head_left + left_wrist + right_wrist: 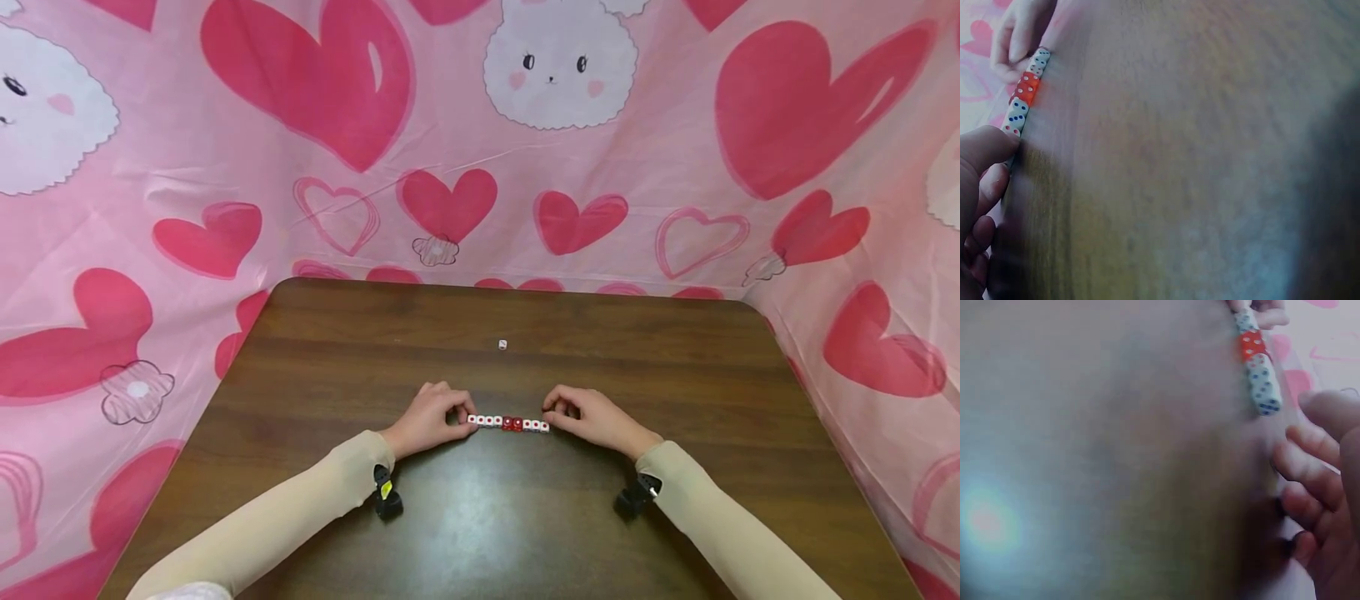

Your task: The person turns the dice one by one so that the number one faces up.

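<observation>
A straight row of dice (489,422) lies across the middle of the brown table. Two red dice (513,424) sit within it, with white dice on both sides. At the row's left end my left hand (431,421) pinches the last white die between thumb and index finger; its other fingers are curled. My right hand (592,418) is by the opposite end. In the right wrist view, a small gap shows between its loosely bent fingers (1300,459) and the end white die (1266,403), and nothing is held in them.
A single white die (502,344) stands farther back on the table (360,333), beyond the row. Pink cloth (465,125) with hearts hangs behind the table and along its sides. Black wrist cameras (387,496) are strapped at both sleeves.
</observation>
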A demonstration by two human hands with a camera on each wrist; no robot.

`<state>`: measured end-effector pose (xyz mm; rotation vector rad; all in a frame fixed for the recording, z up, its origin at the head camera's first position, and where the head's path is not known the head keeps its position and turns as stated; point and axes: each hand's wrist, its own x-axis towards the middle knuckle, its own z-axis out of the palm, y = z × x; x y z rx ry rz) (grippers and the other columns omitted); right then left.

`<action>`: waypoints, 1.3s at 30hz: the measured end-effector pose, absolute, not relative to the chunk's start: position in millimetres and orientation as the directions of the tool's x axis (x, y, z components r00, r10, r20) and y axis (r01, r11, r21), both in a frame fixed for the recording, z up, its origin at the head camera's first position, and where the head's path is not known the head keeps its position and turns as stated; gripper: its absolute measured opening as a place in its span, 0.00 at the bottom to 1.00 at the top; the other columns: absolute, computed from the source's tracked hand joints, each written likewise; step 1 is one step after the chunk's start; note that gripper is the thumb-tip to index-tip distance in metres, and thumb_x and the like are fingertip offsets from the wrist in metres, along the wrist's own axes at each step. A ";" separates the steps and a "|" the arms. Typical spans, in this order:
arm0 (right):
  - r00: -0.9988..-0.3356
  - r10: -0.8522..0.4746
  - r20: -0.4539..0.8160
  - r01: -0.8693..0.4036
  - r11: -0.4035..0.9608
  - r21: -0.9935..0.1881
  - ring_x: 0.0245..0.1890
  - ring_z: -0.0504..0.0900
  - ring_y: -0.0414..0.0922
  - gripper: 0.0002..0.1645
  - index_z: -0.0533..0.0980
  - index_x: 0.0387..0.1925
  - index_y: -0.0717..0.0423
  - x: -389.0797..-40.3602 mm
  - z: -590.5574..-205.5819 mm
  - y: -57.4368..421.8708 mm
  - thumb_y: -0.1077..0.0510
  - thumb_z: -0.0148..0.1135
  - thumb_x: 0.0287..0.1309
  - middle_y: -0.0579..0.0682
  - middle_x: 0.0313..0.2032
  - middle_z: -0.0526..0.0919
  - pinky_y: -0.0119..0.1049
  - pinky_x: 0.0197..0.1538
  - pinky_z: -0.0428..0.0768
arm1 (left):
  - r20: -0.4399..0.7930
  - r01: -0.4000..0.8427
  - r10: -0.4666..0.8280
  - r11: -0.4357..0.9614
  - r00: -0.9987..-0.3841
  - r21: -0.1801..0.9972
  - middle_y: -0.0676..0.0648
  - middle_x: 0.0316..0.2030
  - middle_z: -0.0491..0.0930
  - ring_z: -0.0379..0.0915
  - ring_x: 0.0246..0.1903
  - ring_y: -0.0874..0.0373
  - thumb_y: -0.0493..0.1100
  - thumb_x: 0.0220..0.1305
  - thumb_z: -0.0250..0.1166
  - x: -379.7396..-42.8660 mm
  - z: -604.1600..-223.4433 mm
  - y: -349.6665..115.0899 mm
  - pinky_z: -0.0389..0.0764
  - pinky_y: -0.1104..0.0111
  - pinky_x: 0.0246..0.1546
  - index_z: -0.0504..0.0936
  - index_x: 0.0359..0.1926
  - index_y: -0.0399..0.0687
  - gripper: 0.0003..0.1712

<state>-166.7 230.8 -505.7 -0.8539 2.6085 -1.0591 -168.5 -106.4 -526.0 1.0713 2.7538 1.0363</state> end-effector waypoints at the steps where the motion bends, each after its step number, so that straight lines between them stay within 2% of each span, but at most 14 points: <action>1: -0.820 -0.573 0.017 -0.416 0.576 -0.704 0.31 0.76 0.36 0.08 0.80 0.46 0.44 -170.8 -503.2 230.3 0.51 0.68 0.69 0.36 0.31 0.79 0.33 0.38 0.76 | 0.219 0.600 0.606 0.546 -0.765 0.585 0.70 0.27 0.77 0.63 0.32 0.66 0.48 0.62 0.77 -169.0 -526.0 -106.5 0.62 0.62 0.46 0.84 0.36 0.62 0.08; 8: -0.851 -0.525 0.006 -0.380 0.608 -0.697 0.33 0.78 0.39 0.04 0.81 0.44 0.47 -206.1 -495.3 223.6 0.55 0.67 0.70 0.40 0.32 0.81 0.35 0.41 0.78 | 0.212 0.598 0.610 0.544 -0.764 0.589 0.70 0.26 0.77 0.63 0.32 0.67 0.48 0.62 0.77 -170.5 -526.3 -107.1 0.62 0.62 0.46 0.84 0.36 0.62 0.08; 19: -0.881 -0.472 0.023 -0.362 0.644 -0.674 0.35 0.79 0.42 0.05 0.82 0.43 0.52 -260.2 -488.9 194.0 0.55 0.65 0.70 0.45 0.33 0.83 0.40 0.45 0.77 | 0.221 0.605 0.611 0.540 -0.760 0.585 0.70 0.27 0.77 0.63 0.32 0.67 0.48 0.62 0.77 -169.4 -526.1 -106.4 0.62 0.63 0.45 0.84 0.36 0.62 0.08; 29: -0.892 -0.452 0.003 -0.337 0.659 -0.672 0.35 0.80 0.43 0.08 0.81 0.45 0.54 -277.1 -485.5 163.1 0.54 0.65 0.71 0.47 0.33 0.84 0.40 0.46 0.77 | 0.223 0.613 0.619 0.536 -0.753 0.581 0.70 0.27 0.76 0.61 0.31 0.68 0.49 0.63 0.76 -169.5 -527.4 -107.1 0.63 0.62 0.46 0.83 0.36 0.64 0.08; 39: -0.894 -0.447 -0.009 -0.345 0.702 -0.624 0.34 0.79 0.44 0.09 0.83 0.45 0.51 -282.2 -491.9 150.6 0.52 0.67 0.70 0.46 0.32 0.84 0.41 0.44 0.76 | 0.200 0.594 0.616 0.543 -0.762 0.593 0.69 0.27 0.76 0.61 0.32 0.68 0.49 0.63 0.76 -168.7 -526.1 -108.8 0.63 0.61 0.46 0.83 0.37 0.63 0.08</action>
